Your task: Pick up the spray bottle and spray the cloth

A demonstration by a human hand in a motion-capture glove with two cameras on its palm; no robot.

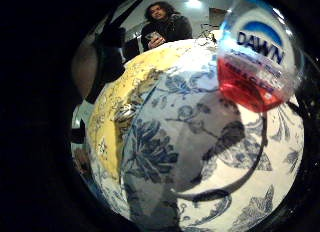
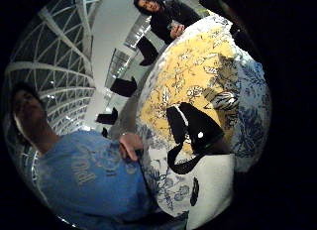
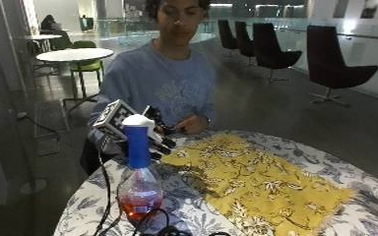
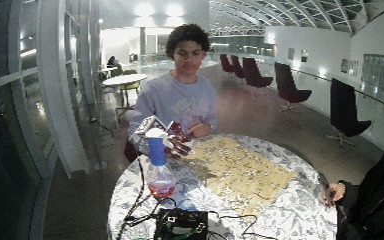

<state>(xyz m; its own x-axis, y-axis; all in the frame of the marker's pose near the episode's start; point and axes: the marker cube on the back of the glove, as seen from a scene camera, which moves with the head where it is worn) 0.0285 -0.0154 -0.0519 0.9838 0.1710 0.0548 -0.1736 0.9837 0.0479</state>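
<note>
Spray bottle (image 3: 139, 184) stands untouched beside the yellow cloth (image 3: 258, 182) on the desk (image 3: 346, 167), gloved right hand (image 3: 155, 142) hovering just behind with fingers seemingly relaxed, so a careless reach could topple it.

Right hand: black-gloved right hand (image 3: 155, 140) raised above the bench edge, touching nothing.
Fingers: fingers (image 3: 165, 143) relaxed, loosely spread, pointing toward the bench centre.
Right arm: bent at the elbow, forearm forward.
Left hand: bare left hand (image 3: 190, 126) resting at the bench's far edge, fingers curled.
</note>
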